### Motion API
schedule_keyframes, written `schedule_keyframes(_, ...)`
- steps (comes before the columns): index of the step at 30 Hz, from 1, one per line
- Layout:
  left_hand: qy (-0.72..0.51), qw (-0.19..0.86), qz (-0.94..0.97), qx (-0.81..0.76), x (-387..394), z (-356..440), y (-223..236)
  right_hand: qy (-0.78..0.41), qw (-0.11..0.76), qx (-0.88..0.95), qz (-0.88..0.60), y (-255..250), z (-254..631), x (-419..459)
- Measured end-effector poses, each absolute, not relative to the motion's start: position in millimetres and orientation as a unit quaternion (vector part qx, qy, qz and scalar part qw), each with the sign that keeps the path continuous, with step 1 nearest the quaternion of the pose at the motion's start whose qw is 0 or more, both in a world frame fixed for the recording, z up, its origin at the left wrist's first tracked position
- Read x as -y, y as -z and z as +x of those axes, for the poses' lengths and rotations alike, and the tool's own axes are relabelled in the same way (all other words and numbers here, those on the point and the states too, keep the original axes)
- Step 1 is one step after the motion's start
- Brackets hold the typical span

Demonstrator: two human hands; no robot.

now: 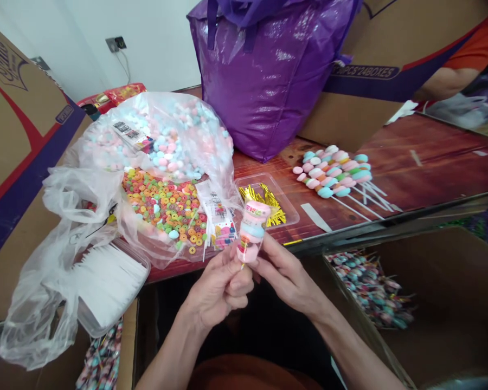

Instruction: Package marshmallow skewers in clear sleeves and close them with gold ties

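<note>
My left hand (223, 287) and right hand (287, 273) together grip the base of a clear-wrapped, pink-and-blue marshmallow skewer (252, 232), upright near the edge of the reddish-brown wooden bench (443, 157), just beside a clear plastic tray (291, 213) of gold ties.

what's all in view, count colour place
Held skewer: 1, pastel, in hands
Loose skewers: several, pastel, table right
Packed skewers: many, mixed, lower boxes
Ties: many, gold, tray
Rings: many, mixed, table left
Marshmallows: many, pastel, behind rings
Label packs: 2, white, left
Sticks: many, white, left tub
Thin bags: several, clear, left
Tote: 1, purple, table back
Boxes: 4, brown, around table
Table: 1, red, middle
Other arm: 1, orange sleeve, right
Left hand, right hand: 2, bare, centre
</note>
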State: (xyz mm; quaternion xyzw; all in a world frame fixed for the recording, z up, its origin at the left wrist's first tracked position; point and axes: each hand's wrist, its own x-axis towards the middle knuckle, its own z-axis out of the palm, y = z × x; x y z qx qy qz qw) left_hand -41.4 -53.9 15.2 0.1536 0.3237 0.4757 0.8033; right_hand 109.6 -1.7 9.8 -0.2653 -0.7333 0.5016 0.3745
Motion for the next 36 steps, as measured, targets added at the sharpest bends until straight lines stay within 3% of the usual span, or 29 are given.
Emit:
schedule_keyframes(5, -0.581, 0.635, 0.246, -0.447, 53.9, -27.8, -7.2, -0.388, 0.409, 0.756, -0.332, -0.5, 100.5, 8.6)
schedule_keyframes(7, -0.603, 0.539, 0.32, -0.493, 56.2, -23.2, -3.2, -0.406, 0.4, 0.734, -0.37, 2.2, 98.6, 13.5)
schedule_keyframes(10, -0.587, 0.454, 0.395, -0.542, 59.7, -21.9, -0.4, -0.525, 0.367, 0.647, -0.413, 2.0, 97.9, 17.8)
schedule_keyframes(13, -0.587, 0.472, 0.369, -0.545, 58.8, -25.1, 0.6, -0.682, 0.35, 0.499, -0.405, 0.8, 96.3, 17.1)
schedule_keyframes(16, -0.598, 0.57, 0.26, -0.5, 53.3, -28.4, 2.3, -0.761, 0.343, 0.404, -0.374, 3.2, 93.9, 16.6)
schedule_keyframes(18, -0.596, 0.622, 0.192, -0.471, 48.9, -29.8, 2.9, -0.715, 0.371, 0.449, -0.386, 7.6, 93.9, 18.3)
schedule_keyframes(24, -0.595, 0.656, 0.109, -0.452, 42.6, -26.2, -2.3, -0.225, 0.497, 0.76, -0.353, 23.9, 104.0, 19.6)
schedule_keyframes(27, -0.596, 0.659, 0.113, -0.444, 44.9, -19.0, -7.2, -0.092, 0.507, 0.798, -0.312, 26.7, 108.6, 14.8)
schedule_keyframes(32, -0.607, 0.65, 0.137, -0.436, 48.2, -8.5, -9.2, -0.047, 0.523, 0.789, -0.32, 20.2, 102.6, 12.5)
schedule_keyframes(36, -0.614, 0.655, 0.151, -0.414, 44.1, -14.0, -7.7, -0.198, 0.514, 0.733, -0.4, 8.4, 91.3, 21.4)
